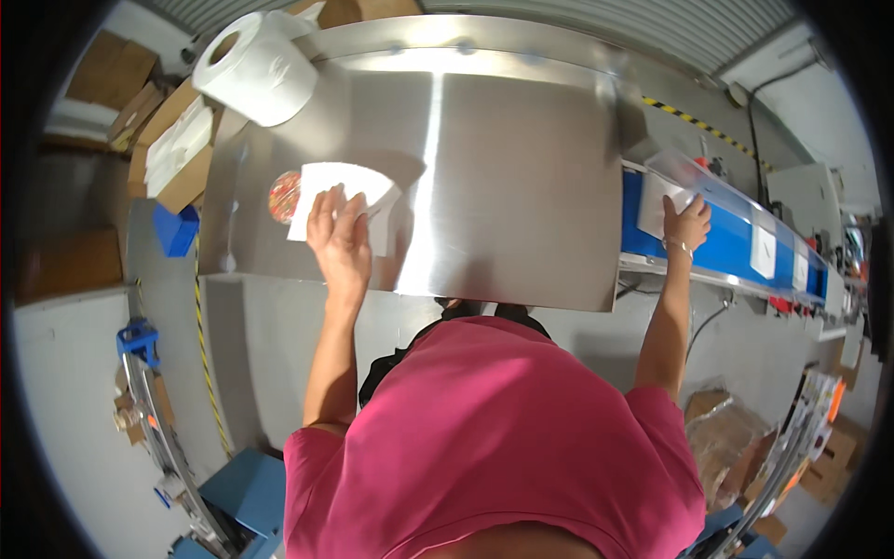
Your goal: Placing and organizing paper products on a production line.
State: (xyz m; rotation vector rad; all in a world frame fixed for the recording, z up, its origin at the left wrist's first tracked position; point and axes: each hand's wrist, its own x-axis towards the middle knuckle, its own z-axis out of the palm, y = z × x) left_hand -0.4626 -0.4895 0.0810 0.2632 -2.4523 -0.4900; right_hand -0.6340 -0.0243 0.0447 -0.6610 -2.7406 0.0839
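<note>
While her right hand point(686, 224) stretches flat onto a white sheet point(657, 201) on the blue conveyor point(736, 244), her left hand point(339, 235) presses open-palmed on white paper point(337, 184).

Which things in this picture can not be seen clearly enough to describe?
Head view only:
- Round multicoloured object: half covered by the white paper sheet, kind unclear.
- Left hand: palm down on the sheet, grip hidden.
- Right hand: fingers over a white flat packet on the blue conveyor belt, hold unclear.
- Far belt items: too small.
</note>
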